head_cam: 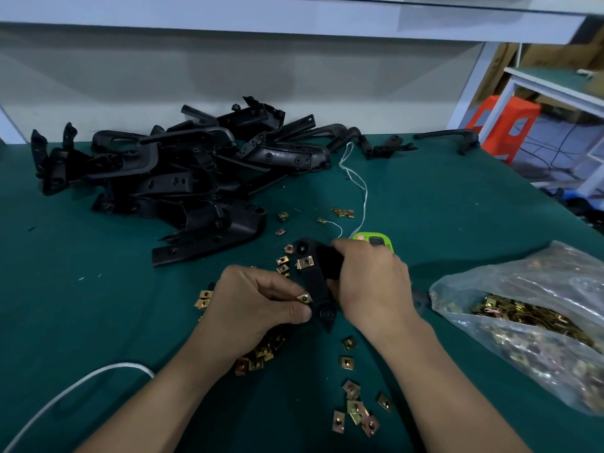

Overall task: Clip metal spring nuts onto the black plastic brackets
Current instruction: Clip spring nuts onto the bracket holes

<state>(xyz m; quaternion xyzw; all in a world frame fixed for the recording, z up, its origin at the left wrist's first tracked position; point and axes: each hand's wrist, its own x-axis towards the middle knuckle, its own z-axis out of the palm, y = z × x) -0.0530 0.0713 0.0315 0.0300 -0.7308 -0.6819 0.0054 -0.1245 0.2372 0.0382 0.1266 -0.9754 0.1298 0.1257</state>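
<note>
Now | left hand (255, 305) fingers (282, 289) pinch spring nut (304, 298) | right hand (369, 282) grips black bracket (317, 284)

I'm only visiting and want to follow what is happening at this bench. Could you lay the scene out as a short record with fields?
Surface: green table
Left hand: pinches a spring nut at the edge of the held bracket
Right hand: grips the held bracket
Already on: clipped nut, higher on the same bracket
Supply: plastic bag of nuts at right; loose nuts scattered around the hands
Waiting: pile of black brackets, back left
Other: green device beyond the right hand
</note>
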